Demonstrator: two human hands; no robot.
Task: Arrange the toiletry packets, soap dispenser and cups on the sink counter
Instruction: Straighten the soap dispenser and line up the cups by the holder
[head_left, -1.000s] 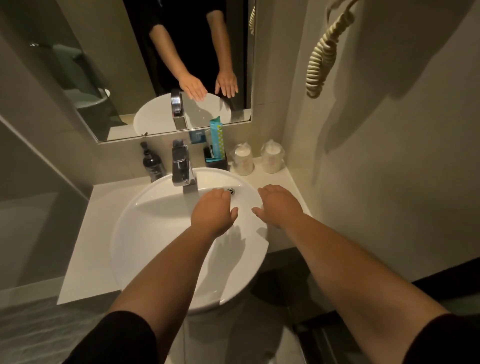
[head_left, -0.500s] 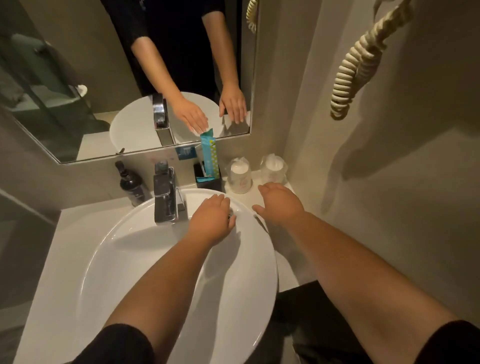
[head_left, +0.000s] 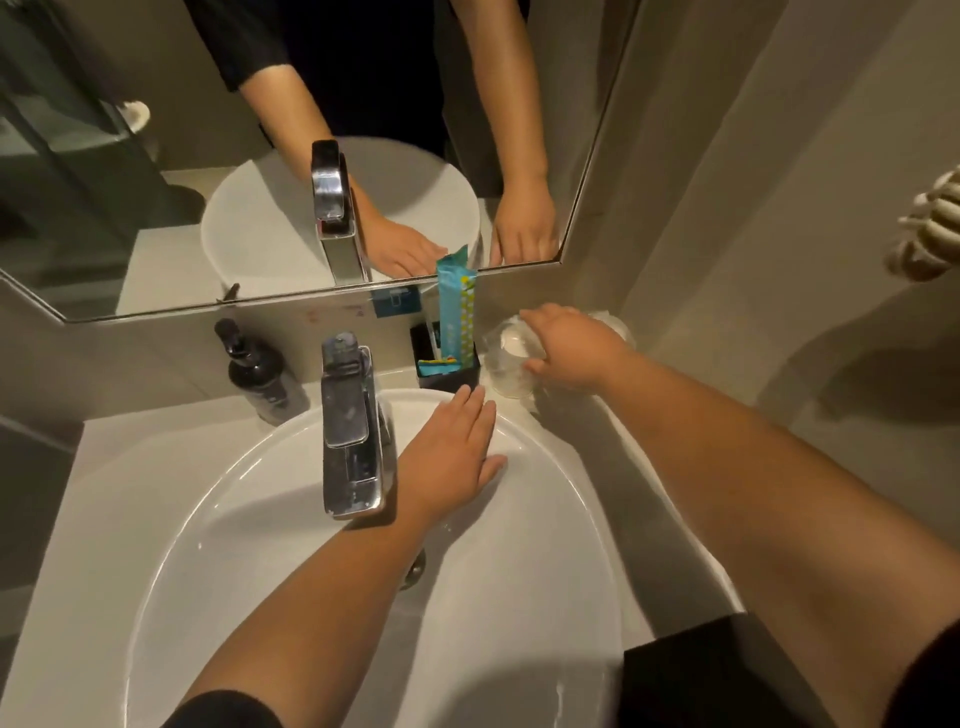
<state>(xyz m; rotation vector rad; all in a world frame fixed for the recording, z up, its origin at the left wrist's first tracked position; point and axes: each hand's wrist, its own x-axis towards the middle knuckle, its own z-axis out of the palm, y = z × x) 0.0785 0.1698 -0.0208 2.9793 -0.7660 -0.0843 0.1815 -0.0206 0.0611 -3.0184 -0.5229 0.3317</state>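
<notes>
My right hand (head_left: 571, 348) curls around a plastic-wrapped cup (head_left: 508, 364) at the back right of the counter, fingers over its top and thumb at its side. A second wrapped cup (head_left: 618, 325) stands just behind that hand, mostly hidden. My left hand (head_left: 452, 457) hovers flat and open over the basin's back rim, holding nothing. A black holder (head_left: 448, 371) by the wall carries a tall teal toiletry packet (head_left: 457, 306) and smaller packets. The dark soap dispenser (head_left: 254, 371) stands left of the tap.
A chrome tap (head_left: 349, 426) rises at the basin's back, between the dispenser and my left hand. The white basin (head_left: 249, 519) fills most of the counter (head_left: 104, 452). A mirror (head_left: 208, 156) hangs above, and a coiled cord (head_left: 930, 234) hangs on the right wall.
My head has moved closer over the sink. My right hand went forward from the basin rim to the nearer wrapped cup and closed around it. My left hand advanced toward the black holder.
</notes>
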